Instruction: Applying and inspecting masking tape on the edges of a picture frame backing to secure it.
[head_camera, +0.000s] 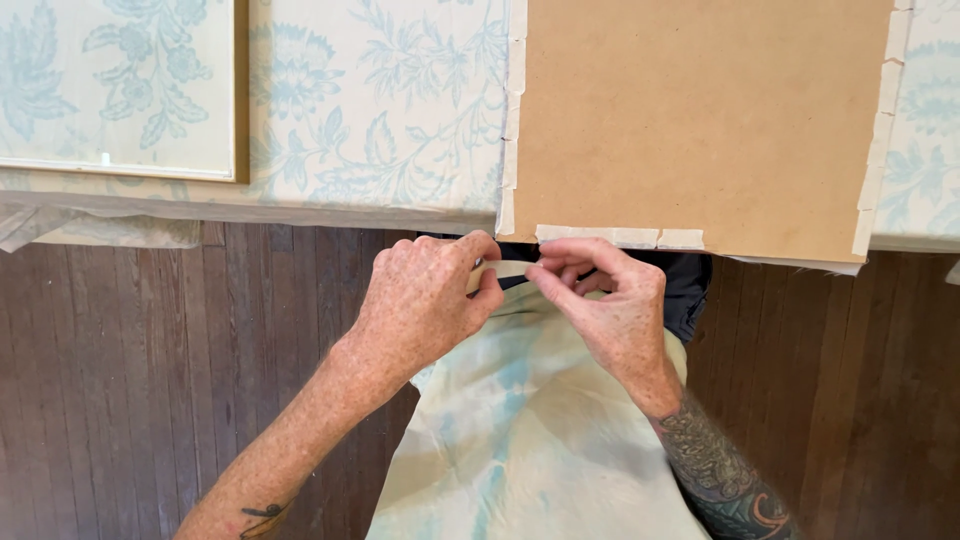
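Floral-papered tabletop above, and just below the brown board (700, 120) both hands pinch a tape strip (507, 269), left hand (425, 305) and right hand (605, 300) at opposite ends, stretched sideways.

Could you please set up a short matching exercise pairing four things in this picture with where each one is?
Things:
1. strip of tape
2. brown board
3. framed floral panel
4. wooden floor

Places:
A. top left, on the table
B. pinched between the left hand and right hand
C. below the table edge
D. on the table, edges taped

Pairs: 1-B, 2-D, 3-A, 4-C
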